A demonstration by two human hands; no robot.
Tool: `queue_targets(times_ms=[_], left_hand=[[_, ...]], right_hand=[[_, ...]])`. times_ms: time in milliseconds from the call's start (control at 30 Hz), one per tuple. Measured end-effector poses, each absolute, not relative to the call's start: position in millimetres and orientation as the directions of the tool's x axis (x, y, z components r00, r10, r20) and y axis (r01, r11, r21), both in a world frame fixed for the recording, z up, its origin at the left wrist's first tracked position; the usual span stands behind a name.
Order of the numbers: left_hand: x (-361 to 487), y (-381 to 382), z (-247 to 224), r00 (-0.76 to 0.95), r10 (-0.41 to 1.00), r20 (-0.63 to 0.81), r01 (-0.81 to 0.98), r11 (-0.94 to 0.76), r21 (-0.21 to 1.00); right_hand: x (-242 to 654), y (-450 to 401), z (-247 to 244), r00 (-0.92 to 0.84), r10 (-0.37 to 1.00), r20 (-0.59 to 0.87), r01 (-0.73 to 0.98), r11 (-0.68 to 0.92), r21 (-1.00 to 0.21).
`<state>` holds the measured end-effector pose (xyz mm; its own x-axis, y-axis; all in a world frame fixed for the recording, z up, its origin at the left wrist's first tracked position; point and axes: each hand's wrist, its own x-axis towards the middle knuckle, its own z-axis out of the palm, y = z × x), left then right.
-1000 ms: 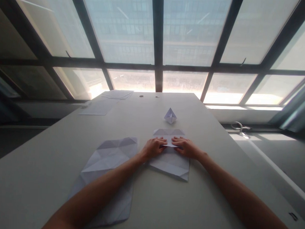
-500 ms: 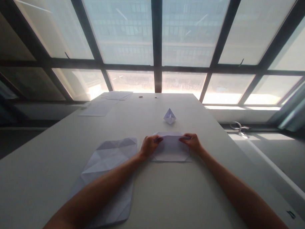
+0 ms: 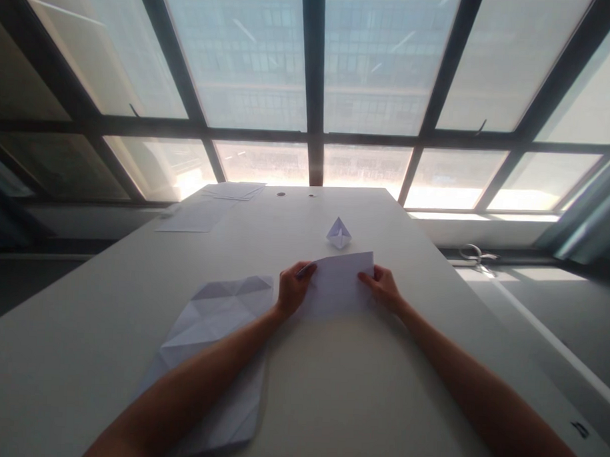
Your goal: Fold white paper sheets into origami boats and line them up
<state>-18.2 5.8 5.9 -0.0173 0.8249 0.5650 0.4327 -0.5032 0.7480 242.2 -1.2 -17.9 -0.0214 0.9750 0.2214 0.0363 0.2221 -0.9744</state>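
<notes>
Between my two hands is a folded white paper (image 3: 339, 283), its upper edge raised and slanting up to the right. My left hand (image 3: 293, 288) pinches the paper's left side, fingers closed. At the right side, my right hand (image 3: 383, 286) grips the paper between thumb and fingers. Just beyond it stands a small folded paper boat (image 3: 339, 234) with a pointed top. A large creased sheet (image 3: 222, 319) lies at the left, partly under my left forearm.
The white table (image 3: 329, 389) stretches towards the windows. Flat white sheets (image 3: 193, 216) lie at its far left. Past the right edge, a pale ring-shaped object (image 3: 477, 254) rests near the floor.
The paper's upper edge has been raised and now tilts; its folded side flaps no longer show. My left hand has shifted slightly up and left, and my right hand has turned a little.
</notes>
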Motion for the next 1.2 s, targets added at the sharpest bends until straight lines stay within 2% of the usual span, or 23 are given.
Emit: queue_targets(times_ms=[133,267,567,667,833,900,1000,1100,1200], left_hand=[[-18,6,7,-0.033,0.843,0.537,0.396,-0.482,0.781],[-14,7,5,-0.03,0.862,0.507,0.364,-0.463,0.808],[-11,16,-6,0.138,0.938,0.319,0.314,-0.347,0.884],[-12,15,-7,0.132,0.92,0.368,0.45,-0.387,0.805],[-11,5,1,0.184,0.781,0.597,0.697,-0.532,0.481],[-10,1,6,0.213,0.753,0.622,0.733,-0.544,0.408],[-8,-3,7,0.337,0.756,0.561,0.713,-0.594,0.372],[-5,-4,1,0.515,0.742,0.429,0.663,-0.662,0.35],[-4,-3,-8,0.621,0.735,0.272,0.678,-0.678,0.284]], right_hand=[[237,0,-17,0.051,0.954,0.295,0.094,0.29,-0.953],[233,-1,-16,0.152,0.935,0.319,0.217,0.283,-0.934],[241,4,-19,0.298,0.896,0.33,0.273,0.252,-0.928],[243,6,-21,0.285,0.903,0.32,0.286,0.239,-0.928],[244,7,-27,0.214,0.934,0.286,0.336,0.204,-0.919],[243,7,-28,0.179,0.943,0.28,0.397,0.191,-0.898],[236,4,-29,0.143,0.948,0.283,0.496,0.179,-0.85],[228,-1,-29,0.116,0.952,0.285,0.572,0.171,-0.802],[221,-8,-25,0.102,0.957,0.27,0.65,0.142,-0.747]])
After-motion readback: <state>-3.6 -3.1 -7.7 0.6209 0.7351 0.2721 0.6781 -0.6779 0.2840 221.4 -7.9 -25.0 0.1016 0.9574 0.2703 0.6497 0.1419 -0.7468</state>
